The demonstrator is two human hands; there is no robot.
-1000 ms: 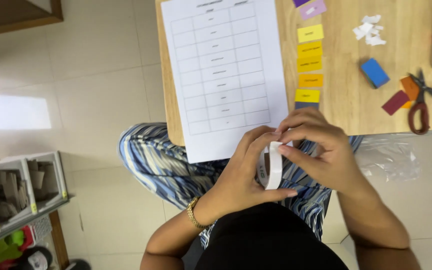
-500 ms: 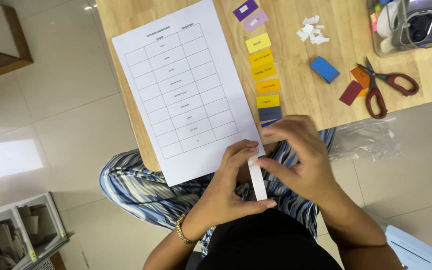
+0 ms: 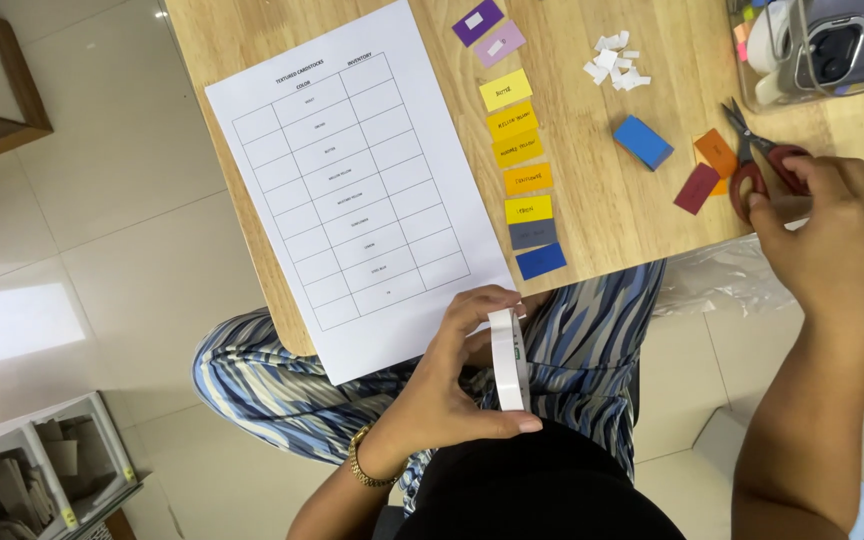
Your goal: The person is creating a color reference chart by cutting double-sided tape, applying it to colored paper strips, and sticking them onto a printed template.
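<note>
Your left hand (image 3: pixel 442 390) holds a white tape roll (image 3: pixel 508 358) on edge over your lap, just off the near edge of the surface (image 3: pixel 592 200), fingers curled around its rim. Your right hand (image 3: pixel 827 225) has gone to the red-handled scissors (image 3: pixel 760 160) at the right, fingers closing over the handles. By the look of it, you are fetching the scissors to cut tape; that calls for a firm grip in the loops. The roll is narrow, white and smooth. A row of coloured card swatches (image 3: pixel 524 165) lies beside a printed sheet (image 3: pixel 352 190).
</note>
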